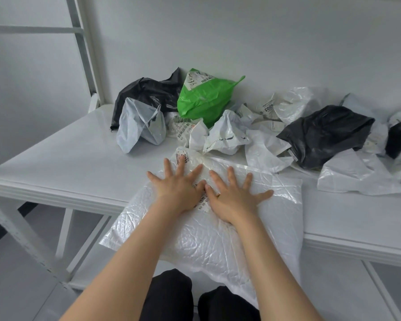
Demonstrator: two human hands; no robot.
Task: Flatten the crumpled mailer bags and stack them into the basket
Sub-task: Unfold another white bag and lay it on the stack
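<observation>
A large white mailer bag [220,237] lies spread across the front edge of the white table [67,163], its near part hanging over the edge. My left hand [180,185] and my right hand [235,195] press flat on it side by side, fingers spread, thumbs almost touching over a shipping label. Behind it lies a heap of crumpled mailers: a green bag [204,98], a black bag [148,91] at the back left, a grey-white bag [140,123], a white crumpled bag [222,135] and a black bag [322,135] on the right. No basket is in view.
The table stands against a white wall. A white metal shelf frame [83,49] rises at the back left. More white bags [357,174] lie at the right. A lower shelf and my dark-clad knees [195,297] show under the table edge.
</observation>
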